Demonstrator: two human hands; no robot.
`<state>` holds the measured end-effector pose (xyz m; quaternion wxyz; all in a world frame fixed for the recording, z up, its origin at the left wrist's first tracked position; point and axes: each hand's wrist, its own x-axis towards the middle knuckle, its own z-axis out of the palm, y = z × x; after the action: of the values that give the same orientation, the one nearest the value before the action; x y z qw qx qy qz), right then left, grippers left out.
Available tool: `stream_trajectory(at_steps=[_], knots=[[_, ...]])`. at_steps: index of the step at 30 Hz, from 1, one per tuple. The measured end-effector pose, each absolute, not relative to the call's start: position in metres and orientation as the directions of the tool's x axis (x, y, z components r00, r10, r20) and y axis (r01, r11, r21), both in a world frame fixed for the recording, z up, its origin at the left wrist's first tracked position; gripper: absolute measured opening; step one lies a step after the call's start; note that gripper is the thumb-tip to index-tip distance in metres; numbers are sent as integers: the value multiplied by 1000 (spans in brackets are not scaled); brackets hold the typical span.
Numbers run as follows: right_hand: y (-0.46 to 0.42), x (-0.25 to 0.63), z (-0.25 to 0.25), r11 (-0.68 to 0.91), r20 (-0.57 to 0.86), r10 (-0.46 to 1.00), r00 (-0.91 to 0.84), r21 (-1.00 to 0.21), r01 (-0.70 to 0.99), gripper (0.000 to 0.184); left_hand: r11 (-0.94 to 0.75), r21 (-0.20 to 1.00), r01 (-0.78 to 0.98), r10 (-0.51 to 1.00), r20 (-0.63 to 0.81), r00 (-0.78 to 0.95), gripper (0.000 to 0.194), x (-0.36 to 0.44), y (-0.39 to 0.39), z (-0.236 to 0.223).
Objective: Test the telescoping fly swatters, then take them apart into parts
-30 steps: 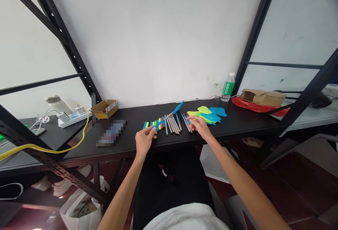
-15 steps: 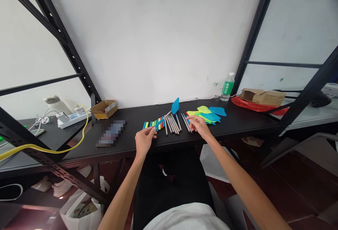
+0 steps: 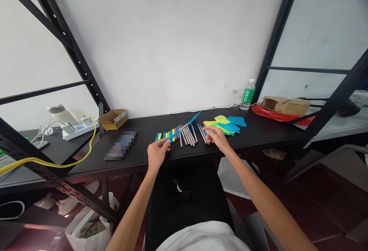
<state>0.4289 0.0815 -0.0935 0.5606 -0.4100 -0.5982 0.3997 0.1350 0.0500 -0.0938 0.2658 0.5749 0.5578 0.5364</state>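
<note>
A blue spatula (image 3: 194,118) with a metal shaft and blue handle is pinched by its handle end in my left hand (image 3: 157,152). It slants up to the right above the table, its blade seen nearly edge-on. Beneath and beside it lie several metal tubes (image 3: 188,136) and a row of coloured handles (image 3: 167,136) in blue, yellow, green and red. My right hand (image 3: 216,136) hovers by a few more metal tubes (image 3: 202,132), fingers loosely curled and apart, with nothing plainly held. Just beyond it is a pile of coloured spatula heads (image 3: 229,126).
On the black table (image 3: 138,128) are a blurred phone (image 3: 121,146) and an open cardboard box (image 3: 113,119) at left. A water bottle (image 3: 248,95) stands back right, near a red bag (image 3: 276,115). A yellow cable (image 3: 91,143) crosses the left side by a rack post.
The blue spatula has turned about its shaft in my left hand, so its blade went from broadside to nearly edge-on. My right hand has hardly moved.
</note>
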Motion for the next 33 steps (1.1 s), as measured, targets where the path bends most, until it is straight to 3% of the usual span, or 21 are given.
stream_trajectory(at_steps=[33], knots=[[86,429,-94,357,355,934,-43,-933,53,26,-245,904,350,918,333,-217,49,135,51,-95]])
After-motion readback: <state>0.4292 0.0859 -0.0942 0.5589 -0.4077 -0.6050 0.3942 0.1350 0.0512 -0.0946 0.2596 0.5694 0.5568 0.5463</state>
